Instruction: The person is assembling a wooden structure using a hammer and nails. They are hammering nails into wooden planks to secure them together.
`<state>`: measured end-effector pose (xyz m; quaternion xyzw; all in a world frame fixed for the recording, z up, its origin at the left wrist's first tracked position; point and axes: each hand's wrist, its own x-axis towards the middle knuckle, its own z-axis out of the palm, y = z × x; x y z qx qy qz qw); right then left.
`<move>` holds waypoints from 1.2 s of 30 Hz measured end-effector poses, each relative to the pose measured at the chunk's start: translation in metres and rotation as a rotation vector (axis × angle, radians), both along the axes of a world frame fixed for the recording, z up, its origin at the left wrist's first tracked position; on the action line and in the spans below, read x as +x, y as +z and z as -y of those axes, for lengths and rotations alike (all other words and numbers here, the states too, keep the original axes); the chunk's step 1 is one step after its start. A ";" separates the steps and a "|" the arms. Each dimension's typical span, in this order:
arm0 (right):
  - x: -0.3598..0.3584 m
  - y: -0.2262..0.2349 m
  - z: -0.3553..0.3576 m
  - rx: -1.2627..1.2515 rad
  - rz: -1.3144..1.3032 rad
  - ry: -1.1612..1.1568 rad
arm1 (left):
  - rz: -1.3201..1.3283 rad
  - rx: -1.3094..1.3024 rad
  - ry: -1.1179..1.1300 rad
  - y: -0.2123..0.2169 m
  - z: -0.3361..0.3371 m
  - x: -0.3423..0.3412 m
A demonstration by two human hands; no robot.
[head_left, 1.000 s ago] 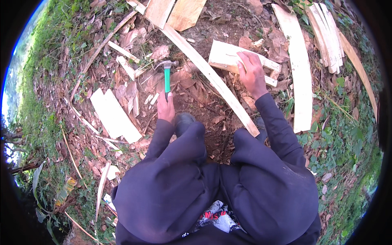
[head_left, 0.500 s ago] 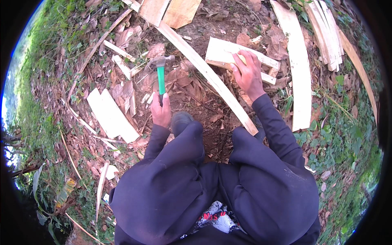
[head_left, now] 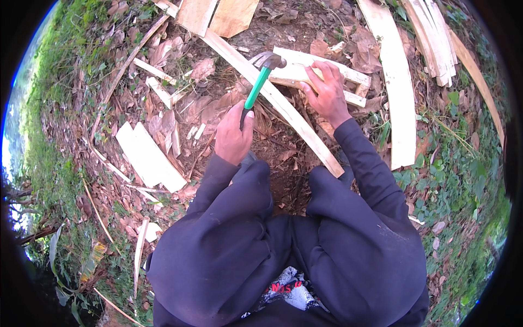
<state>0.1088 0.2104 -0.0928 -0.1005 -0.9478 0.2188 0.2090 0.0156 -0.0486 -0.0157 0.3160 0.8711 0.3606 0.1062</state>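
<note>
A claw hammer (head_left: pixel 257 88) with a green handle is in my left hand (head_left: pixel 234 135), whose fingers wrap round the dark grip. Its head is raised near the left end of a nailed-up piece of pale wooden slats (head_left: pixel 290 71). My right hand (head_left: pixel 328 95) rests on that piece, thumb and forefinger drawn together near its upper face. Whatever is between those fingertips is too small to make out. Just left of the wooden piece, a long narrow wood strip (head_left: pixel 283 111) runs slantwise, passing beneath the hammer.
Wide pale boards (head_left: pixel 150 155) lie at the left, and a long plank (head_left: pixel 396 92) lies right of my right hand. Stacked slats (head_left: pixel 433 41) are at the far right. Two short boards (head_left: pixel 234 16) are at the top. Dry leaves and wood scraps cover the dirt.
My left hand has moved right and slightly nearer with the hammer, whose head now tilts toward the wooden piece. My right hand stays on the piece, almost unmoved.
</note>
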 end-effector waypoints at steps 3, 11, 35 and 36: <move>0.002 -0.002 -0.001 0.009 -0.016 0.002 | -0.050 0.001 -0.062 0.004 -0.014 0.000; 0.002 -0.006 -0.002 0.014 -0.021 0.006 | -0.130 0.046 -0.112 0.038 -0.046 -0.002; 0.001 -0.006 0.000 0.112 -0.016 0.020 | -0.042 -0.243 -0.090 0.037 -0.045 0.004; 0.002 -0.007 0.000 0.112 -0.012 0.017 | -0.076 -0.173 -0.091 0.038 -0.046 0.003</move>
